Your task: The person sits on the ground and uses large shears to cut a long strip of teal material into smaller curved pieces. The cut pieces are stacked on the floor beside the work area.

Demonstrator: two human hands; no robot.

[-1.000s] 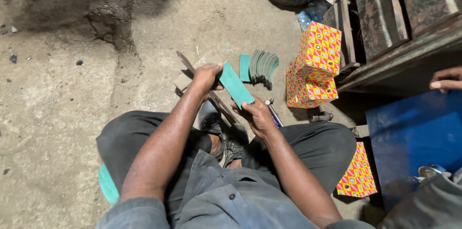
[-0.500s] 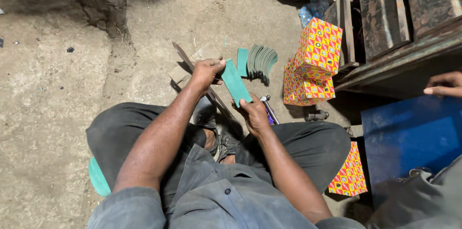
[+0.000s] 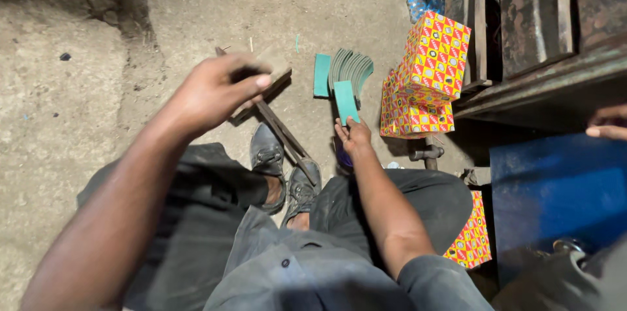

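My right hand (image 3: 353,139) is low over the dirt floor and grips the near end of a flat green curved pad (image 3: 345,102). The pad's far end points at a fanned stack of similar green pads (image 3: 353,68) and a single green pad (image 3: 322,74) lying beside the stack. My left hand (image 3: 212,92) is raised and blurred, its fingers curled, above a wooden block (image 3: 277,66) and thin metal bars (image 3: 282,133). Nothing shows inside that hand.
Two yellow-and-red patterned boxes (image 3: 436,53) are stacked to the right of the pads, with another (image 3: 469,240) by my right knee. My black shoes (image 3: 268,154) rest on the bars. At the right are a blue box (image 3: 555,193), another person's hand (image 3: 607,123) and dark metal blocks (image 3: 532,7).
My left hand has let go of the green pad and lifted up and to the left. My right hand has carried the pad rightward, toward the stack.
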